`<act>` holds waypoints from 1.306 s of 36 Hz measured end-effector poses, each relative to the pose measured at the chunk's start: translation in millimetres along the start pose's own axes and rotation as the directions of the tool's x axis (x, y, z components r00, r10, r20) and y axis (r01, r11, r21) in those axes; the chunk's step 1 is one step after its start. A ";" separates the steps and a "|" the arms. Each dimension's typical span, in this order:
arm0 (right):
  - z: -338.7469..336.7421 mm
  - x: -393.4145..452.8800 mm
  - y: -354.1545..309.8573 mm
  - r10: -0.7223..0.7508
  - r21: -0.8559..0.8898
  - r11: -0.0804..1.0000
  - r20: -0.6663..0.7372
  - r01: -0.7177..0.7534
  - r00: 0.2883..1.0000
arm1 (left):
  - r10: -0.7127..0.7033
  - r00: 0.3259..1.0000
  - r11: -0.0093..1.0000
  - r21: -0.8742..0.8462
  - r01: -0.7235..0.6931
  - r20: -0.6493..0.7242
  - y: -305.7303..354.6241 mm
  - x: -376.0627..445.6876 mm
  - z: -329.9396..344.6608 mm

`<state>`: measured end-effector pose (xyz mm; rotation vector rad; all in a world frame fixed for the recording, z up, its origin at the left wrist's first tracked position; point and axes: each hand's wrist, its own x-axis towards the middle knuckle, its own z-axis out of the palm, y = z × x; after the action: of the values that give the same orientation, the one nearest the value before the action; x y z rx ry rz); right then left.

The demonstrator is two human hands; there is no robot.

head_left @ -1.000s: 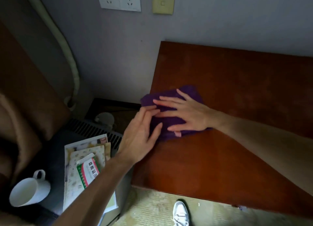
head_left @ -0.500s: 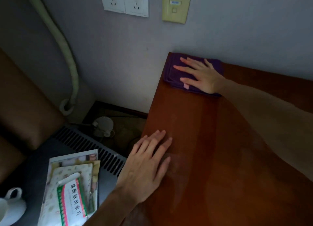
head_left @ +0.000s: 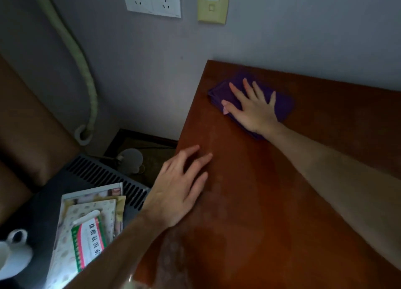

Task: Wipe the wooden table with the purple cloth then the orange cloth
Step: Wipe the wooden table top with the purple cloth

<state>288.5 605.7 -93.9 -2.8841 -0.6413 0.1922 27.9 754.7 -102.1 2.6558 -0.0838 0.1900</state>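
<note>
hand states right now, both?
Left hand: open, fingers resting on the wooden table, holding nothing.
Right hand: open, pressing flat on the purple cloth.

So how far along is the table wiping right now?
Done so far: little can be confirmed, though the wooden table shows faint smears near its left edge. In hand: the right hand presses flat on the purple cloth near the far left corner, while the left hand rests on the table edge. Left: the remaining surface, then the orange cloth, which isn't in view.
</note>
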 end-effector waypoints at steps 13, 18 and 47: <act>43.4 -340.3 -20.2 -0.270 -0.078 0.960 0.005 0.269 0.963 | -0.030 0.985 0.979 -0.205 -0.006 -0.172 30.3 -40.5 3.6; 26.5 -334.4 14.1 -0.483 -0.066 0.868 0.115 0.491 0.868 | -0.008 0.998 0.998 -0.063 0.004 -0.060 36.0 -51.4 9.6; -37.1 58.4 141.7 -0.281 -0.063 0.957 0.022 0.281 0.960 | 0.084 0.968 0.980 0.157 -0.123 0.235 55.8 -22.7 23.4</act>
<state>404.8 499.2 -91.6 -2.8112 -1.0678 0.1514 3.2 695.0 -100.7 2.8370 -0.2944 -0.0784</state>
